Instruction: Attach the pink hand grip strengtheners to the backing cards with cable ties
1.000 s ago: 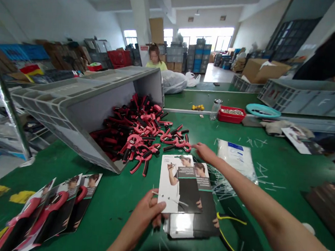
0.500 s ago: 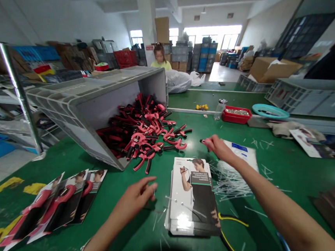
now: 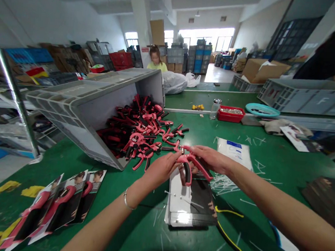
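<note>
- Counted: one pink V-shaped hand exerciser (image 3: pixel 189 159); three black-and-white printed cards (image 3: pixel 86 201).
- Exerciser: black-padded handles, splayed.
- Right hand (image 3: pixel 208 157): grip closed on exerciser.
- Left hand (image 3: pixel 164 165): fingertips alongside; grip closure indeterminable.

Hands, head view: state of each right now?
Left hand: fingers at the pink-and-black V-shaped hand exerciser; grip can't be told.
Right hand: closed, holding it.

- Left forearm (image 3: pixel 100 225), bare, angles forward and inward; left wrist (image 3: pixel 133 195) nearly straight.
- Left hand (image 3: pixel 162 167) shows its back, fingers (image 3: pixel 174 157) close together, pointing inward.
- Right forearm (image 3: pixel 274 209), also bare, slants inward.
- Right hand (image 3: pixel 211 159) faces the left, fingers bent.
</note>
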The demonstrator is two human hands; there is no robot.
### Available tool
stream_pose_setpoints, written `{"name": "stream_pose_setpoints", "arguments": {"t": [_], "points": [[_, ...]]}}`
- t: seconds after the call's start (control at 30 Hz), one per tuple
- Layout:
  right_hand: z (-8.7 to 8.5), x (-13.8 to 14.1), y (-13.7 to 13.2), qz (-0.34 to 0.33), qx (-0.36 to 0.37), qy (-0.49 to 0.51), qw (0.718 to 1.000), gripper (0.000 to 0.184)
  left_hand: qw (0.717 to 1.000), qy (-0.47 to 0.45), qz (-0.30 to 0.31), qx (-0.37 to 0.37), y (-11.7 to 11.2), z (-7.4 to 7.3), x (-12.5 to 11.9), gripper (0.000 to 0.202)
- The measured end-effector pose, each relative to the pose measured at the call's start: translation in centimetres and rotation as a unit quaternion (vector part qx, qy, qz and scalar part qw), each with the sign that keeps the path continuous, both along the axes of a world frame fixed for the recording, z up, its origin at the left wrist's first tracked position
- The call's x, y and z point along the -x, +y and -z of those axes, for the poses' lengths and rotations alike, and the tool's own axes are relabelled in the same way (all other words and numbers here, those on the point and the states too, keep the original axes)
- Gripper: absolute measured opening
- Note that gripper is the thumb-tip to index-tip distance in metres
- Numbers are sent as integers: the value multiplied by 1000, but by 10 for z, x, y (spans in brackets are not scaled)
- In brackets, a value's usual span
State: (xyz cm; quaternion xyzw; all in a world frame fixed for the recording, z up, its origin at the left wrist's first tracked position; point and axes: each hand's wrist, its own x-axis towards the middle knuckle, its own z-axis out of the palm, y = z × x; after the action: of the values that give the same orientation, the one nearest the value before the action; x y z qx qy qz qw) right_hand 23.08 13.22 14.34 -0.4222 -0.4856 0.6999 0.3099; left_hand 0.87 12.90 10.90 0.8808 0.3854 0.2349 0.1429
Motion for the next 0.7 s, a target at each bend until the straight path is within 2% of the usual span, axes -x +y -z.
{"name": "stream_pose_setpoints", "arguments": {"t": [0.13, 0.27, 0.37, 0.43, 0.5, 0.53, 0.6, 0.7], "points": [[14, -15, -28, -34, -23, -84, 996, 65, 999, -32, 18, 41, 3, 18, 14, 40], [22, -21, -62, -31, -110, -189, 975, 65, 995, -62, 56, 57, -4, 27, 6, 40], [29, -18, -85, -18, -177, -309, 934, 66, 994, -52, 84, 51, -11, 31, 4, 40], [34, -16, -96, 18, -259, -398, 880, 68, 992, -50, 101, 57, -13, 31, 7, 39], [38, -13, -103, 55, -354, -457, 814, 64, 989, -67, 109, 76, -12, 30, 10, 33], [40, -12, -105, 56, -390, -464, 793, 58, 988, -84, 99, 83, -10, 30, 9, 30], [44, -9, -105, 31, -434, -447, 782, 41, 987, -121, 57, 90, -3, 29, 3, 29], [52, -1, -100, 14, -455, -418, 786, 22, 979, -167, 21, 112, 4, 28, -13, 26]]}}
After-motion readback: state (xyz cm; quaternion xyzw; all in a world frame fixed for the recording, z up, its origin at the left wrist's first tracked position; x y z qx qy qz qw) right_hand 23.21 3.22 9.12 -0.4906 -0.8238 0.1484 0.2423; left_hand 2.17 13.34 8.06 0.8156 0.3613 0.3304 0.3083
